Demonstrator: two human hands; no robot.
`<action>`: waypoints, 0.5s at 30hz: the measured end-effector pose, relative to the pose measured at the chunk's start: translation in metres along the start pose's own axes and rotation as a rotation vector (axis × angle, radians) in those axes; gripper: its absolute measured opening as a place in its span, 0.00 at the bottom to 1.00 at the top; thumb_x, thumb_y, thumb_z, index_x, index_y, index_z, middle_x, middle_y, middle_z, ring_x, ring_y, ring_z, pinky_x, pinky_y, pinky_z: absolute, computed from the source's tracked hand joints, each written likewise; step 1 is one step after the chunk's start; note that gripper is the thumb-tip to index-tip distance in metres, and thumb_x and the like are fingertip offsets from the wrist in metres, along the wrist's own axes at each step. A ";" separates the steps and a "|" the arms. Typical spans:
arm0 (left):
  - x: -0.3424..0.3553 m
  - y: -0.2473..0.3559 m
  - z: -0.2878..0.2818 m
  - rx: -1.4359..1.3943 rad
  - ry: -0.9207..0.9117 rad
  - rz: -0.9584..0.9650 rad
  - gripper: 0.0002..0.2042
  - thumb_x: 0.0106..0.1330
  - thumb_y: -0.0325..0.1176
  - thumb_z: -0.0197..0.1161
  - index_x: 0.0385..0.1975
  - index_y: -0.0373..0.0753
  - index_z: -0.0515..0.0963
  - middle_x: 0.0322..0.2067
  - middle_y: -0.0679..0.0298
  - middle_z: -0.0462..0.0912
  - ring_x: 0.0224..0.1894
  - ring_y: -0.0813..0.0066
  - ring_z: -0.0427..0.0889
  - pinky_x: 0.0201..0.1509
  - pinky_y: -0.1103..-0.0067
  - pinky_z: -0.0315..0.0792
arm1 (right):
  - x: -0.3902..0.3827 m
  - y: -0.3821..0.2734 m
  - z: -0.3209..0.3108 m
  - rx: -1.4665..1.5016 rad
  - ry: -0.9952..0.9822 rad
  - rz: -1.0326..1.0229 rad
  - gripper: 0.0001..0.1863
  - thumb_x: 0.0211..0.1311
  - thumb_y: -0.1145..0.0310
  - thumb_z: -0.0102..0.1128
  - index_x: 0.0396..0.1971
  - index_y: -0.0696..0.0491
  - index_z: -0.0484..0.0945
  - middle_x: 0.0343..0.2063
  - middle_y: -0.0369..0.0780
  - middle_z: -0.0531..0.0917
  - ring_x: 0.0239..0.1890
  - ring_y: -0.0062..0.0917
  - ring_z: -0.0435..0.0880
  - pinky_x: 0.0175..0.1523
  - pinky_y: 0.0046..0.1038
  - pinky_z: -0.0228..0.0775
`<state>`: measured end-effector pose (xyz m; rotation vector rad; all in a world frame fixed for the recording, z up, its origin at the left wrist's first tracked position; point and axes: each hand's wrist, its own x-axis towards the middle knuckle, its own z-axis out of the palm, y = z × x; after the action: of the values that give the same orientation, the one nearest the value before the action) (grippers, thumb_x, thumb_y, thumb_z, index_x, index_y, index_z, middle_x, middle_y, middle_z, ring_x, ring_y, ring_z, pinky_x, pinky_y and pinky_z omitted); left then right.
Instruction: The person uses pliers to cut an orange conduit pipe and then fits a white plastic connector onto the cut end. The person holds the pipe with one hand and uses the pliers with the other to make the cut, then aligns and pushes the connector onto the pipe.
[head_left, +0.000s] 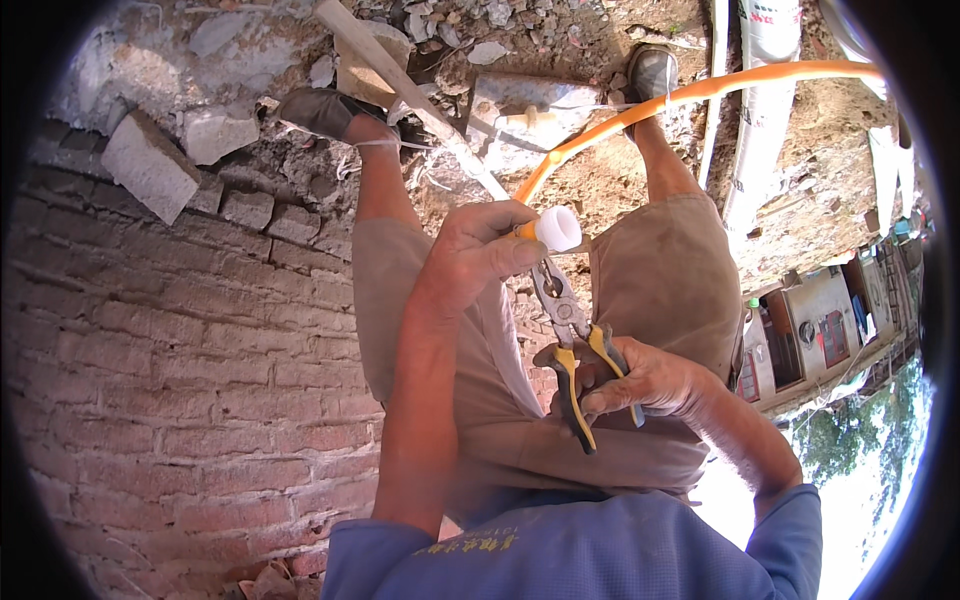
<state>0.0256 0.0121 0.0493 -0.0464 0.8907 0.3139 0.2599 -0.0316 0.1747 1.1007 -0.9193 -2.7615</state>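
My left hand (490,248) is closed around the end of an orange flexible pipe (570,147). A short white plastic fitting (559,229) with an open round mouth sits at that end, just past my thumb. Below it, my right hand (640,378) grips the yellow-and-black handles of a pair of metal pliers (562,310). The handles are spread apart. The tips of the pliers reach up to just beneath the white fitting; whether they touch it I cannot tell. My left fingers hide part of the pipe end.
A wooden pole (400,85) slants across the rubble between my feet. A flat slab (540,112) lies near my shoes. Thick white wrapped pipes (765,110) run at the right. Broken concrete blocks (150,168) lie along the brick wall (200,370) on my left.
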 end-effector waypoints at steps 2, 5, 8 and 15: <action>-0.001 -0.003 0.001 0.006 0.015 0.006 0.14 0.61 0.33 0.72 0.42 0.30 0.83 0.29 0.71 0.79 0.31 0.87 0.73 0.36 0.86 0.66 | 0.000 0.003 0.002 0.004 0.014 -0.012 0.34 0.63 0.67 0.69 0.67 0.56 0.65 0.45 0.37 0.83 0.45 0.16 0.78 0.53 0.24 0.71; -0.001 0.000 0.002 -0.005 0.008 -0.012 0.14 0.62 0.32 0.71 0.42 0.30 0.83 0.29 0.72 0.79 0.31 0.87 0.72 0.35 0.86 0.65 | 0.001 0.010 0.000 -0.023 0.076 -0.024 0.32 0.64 0.66 0.68 0.65 0.56 0.67 0.41 0.35 0.82 0.43 0.15 0.77 0.50 0.23 0.72; -0.001 -0.004 0.003 -0.008 0.031 -0.023 0.13 0.62 0.31 0.70 0.42 0.29 0.83 0.28 0.72 0.78 0.30 0.87 0.71 0.33 0.86 0.64 | -0.002 0.000 0.006 -0.028 0.097 0.001 0.33 0.66 0.69 0.66 0.68 0.56 0.63 0.49 0.44 0.83 0.51 0.24 0.82 0.56 0.26 0.74; 0.000 -0.011 0.002 -0.036 0.065 0.001 0.13 0.62 0.30 0.69 0.43 0.28 0.82 0.27 0.72 0.77 0.27 0.88 0.70 0.30 0.86 0.62 | 0.001 0.000 0.013 -0.050 0.192 -0.019 0.29 0.65 0.64 0.66 0.62 0.56 0.68 0.41 0.36 0.81 0.41 0.16 0.77 0.46 0.22 0.71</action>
<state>0.0300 0.0024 0.0492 -0.0901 0.9497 0.3314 0.2510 -0.0249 0.1810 1.3433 -0.8167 -2.6194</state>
